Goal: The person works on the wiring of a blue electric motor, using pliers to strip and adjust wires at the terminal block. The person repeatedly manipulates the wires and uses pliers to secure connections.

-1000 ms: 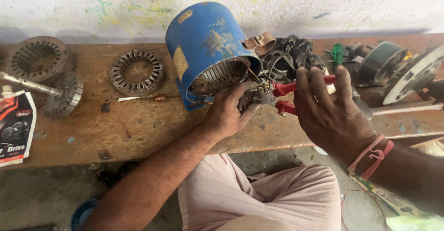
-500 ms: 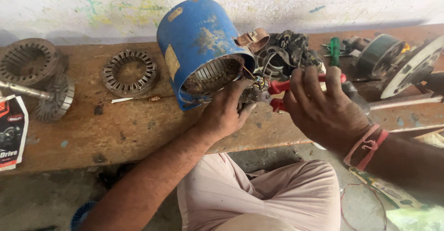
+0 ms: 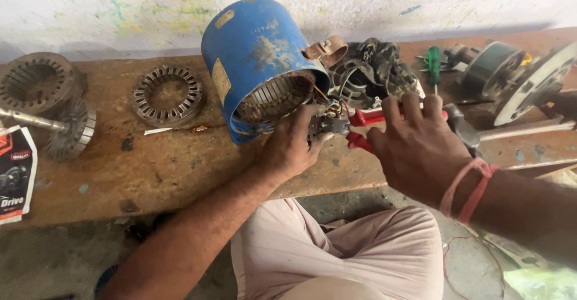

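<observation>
The thin wires point(image 3: 332, 105) coming out of the blue motor shell point(image 3: 259, 60) look easy to nick or snap if the red-handled pliers point(image 3: 360, 129) bite too hard or twist sideways, and a pull on them could drag the shell, which lies on its side on the wooden bench point(image 3: 150, 162), toward the near edge. The left hand point(image 3: 294, 147) could also get pinched, since its fingertips sit right beside the plier nose. That left hand is clenched around a small dark terminal piece point(image 3: 324, 124) at the open mouth of the shell, fingers curled over it from the near side. The right hand point(image 3: 418, 150) is wrapped tight around the pliers' handles, with the nose pointing left into the wire bundle; whether the nose itself is pressed together cannot be made out. The shell lies just left of and beyond both hands, touching the wires they work on. A loose ring of steel plates point(image 3: 168, 93) rests further left on the bench, well apart.
</observation>
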